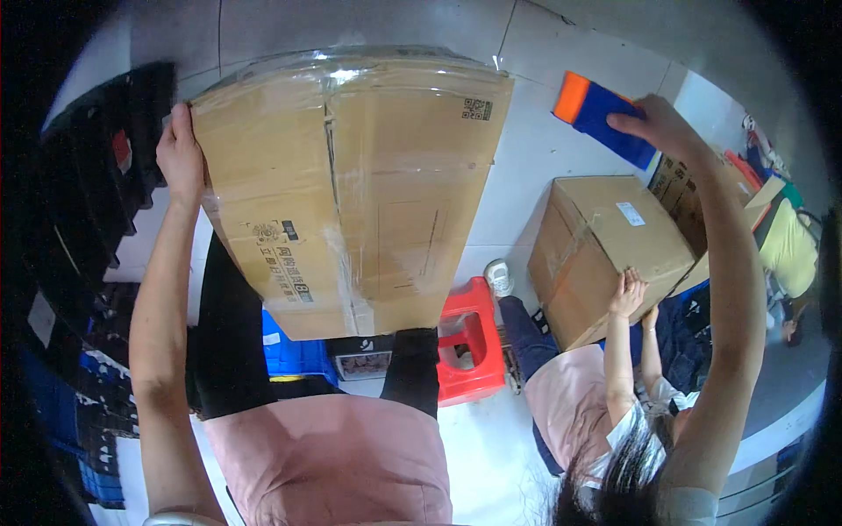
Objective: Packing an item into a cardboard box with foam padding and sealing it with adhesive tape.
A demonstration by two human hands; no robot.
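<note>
Head view: the person's left hand (181, 158) clasps the left edge of a taped carton (408, 202), which spreads rightward from those fingers; the right hand (660, 127) grasps a blue-and-orange object (597, 127) extending leftward past its fingertips.

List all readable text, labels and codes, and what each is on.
Large carton in left hand: black characters and square code; wording not transcribed.
Smaller carton at right: white label, too small.
Carton behind it: dark printing, too blurred.
Black box below: white mark, too small.
</note>
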